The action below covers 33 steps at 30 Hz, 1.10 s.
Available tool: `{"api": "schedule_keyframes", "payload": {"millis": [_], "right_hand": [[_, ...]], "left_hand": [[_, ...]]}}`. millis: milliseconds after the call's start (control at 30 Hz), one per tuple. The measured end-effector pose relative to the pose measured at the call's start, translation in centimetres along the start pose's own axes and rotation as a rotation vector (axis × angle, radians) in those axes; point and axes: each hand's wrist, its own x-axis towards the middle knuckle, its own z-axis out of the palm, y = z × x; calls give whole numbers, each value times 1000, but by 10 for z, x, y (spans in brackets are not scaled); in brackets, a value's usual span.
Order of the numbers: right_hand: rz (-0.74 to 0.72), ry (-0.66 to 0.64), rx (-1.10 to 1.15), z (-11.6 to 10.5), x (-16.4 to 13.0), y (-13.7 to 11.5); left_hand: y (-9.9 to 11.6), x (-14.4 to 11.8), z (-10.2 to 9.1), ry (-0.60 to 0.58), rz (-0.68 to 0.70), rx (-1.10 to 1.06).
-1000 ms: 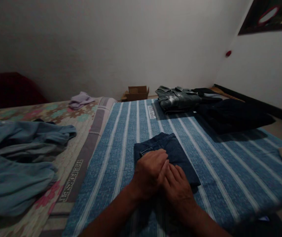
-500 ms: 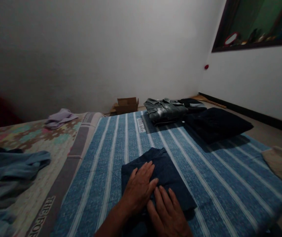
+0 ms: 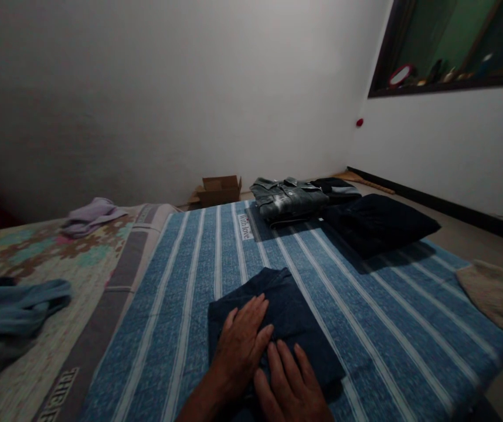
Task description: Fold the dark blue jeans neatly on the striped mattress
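Observation:
A folded dark blue garment lies on the blue striped sheet in front of me; its exact kind does not show. My left hand rests flat on the upper left part of it, fingers stretched out. Just below and to the right, my right hand lies on the same garment, palm down with its fingers extended. The fingers of the two hands nearly meet at the garment's middle. The near end of the garment is partly hidden under the hands and forearms.
At the far edge sits a folded grey denim jacket, beside a folded black garment. A beige cloth hangs at the right edge. Leftward lie a lilac cloth and blue clothes. A cardboard box stands by the wall.
The view has turned slightly, so everything sits a little further left and lower. Both hands stay flat on the folded garment, with hardly any shift over it.

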Motion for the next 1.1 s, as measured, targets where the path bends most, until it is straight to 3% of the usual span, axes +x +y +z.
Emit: {"api": "schedule_keyframes", "payload": {"millis": [267,600,800,1100], "right_hand": [[175,10,74,11,-15,-18],[149,19,57,11,-16,-16],[108,6,51,4,-9,-11],[141,-24,101,6,-19,-15]], "left_hand": [[3,0,-6,30,-8,-43],[-6,-13,-8,159,-50,-70],[-10,-22,-5,61,-142,-53],[-3,-26,-2,51,-203,-84]]}}
